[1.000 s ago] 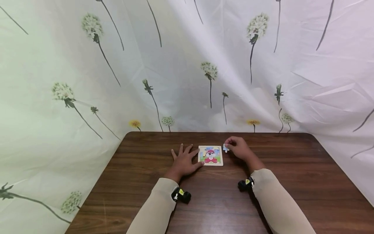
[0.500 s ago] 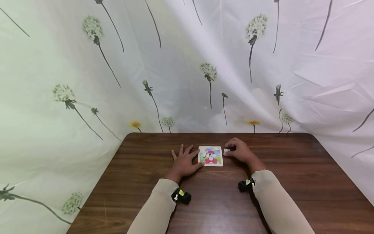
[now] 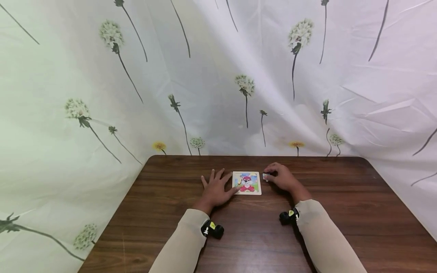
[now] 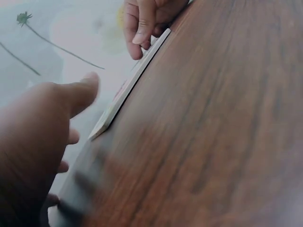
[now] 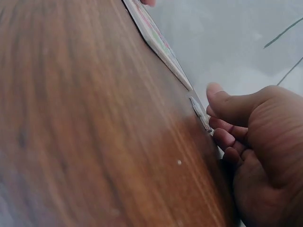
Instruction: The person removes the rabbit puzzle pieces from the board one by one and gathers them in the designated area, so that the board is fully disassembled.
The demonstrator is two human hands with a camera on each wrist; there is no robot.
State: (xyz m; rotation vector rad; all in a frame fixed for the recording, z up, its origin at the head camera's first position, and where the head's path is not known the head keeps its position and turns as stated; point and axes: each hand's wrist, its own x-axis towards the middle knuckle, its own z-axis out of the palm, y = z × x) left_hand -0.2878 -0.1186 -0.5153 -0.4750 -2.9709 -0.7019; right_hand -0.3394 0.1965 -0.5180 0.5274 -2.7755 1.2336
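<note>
A square puzzle board (image 3: pixel 247 192) with a pink animal picture lies flat on the table. At its left side my left hand (image 3: pixel 216 192) rests with fingers spread, thumb at the lower left corner and index fingertip at the upper left. Just right of the board my right hand (image 3: pixel 284 178) holds a small puzzle piece (image 3: pixel 265 176) at the tips of its thumb and fingers. The right wrist view shows the piece (image 5: pixel 200 114) edge-on near the board's corner, beside the curled fingers; its far side is hidden.
The brown wooden table (image 3: pixel 246 235) reaches back to a pale hanging cloth (image 3: pixel 211 94) with a dandelion print. Each wrist carries a small black camera, the left one (image 3: pixel 216 230) and the right one (image 3: pixel 286 217).
The piece in my right fingers has been turned about and shows different faces, staying right of the board. My right hand has shifted slightly; the left hand and board have stayed in place.
</note>
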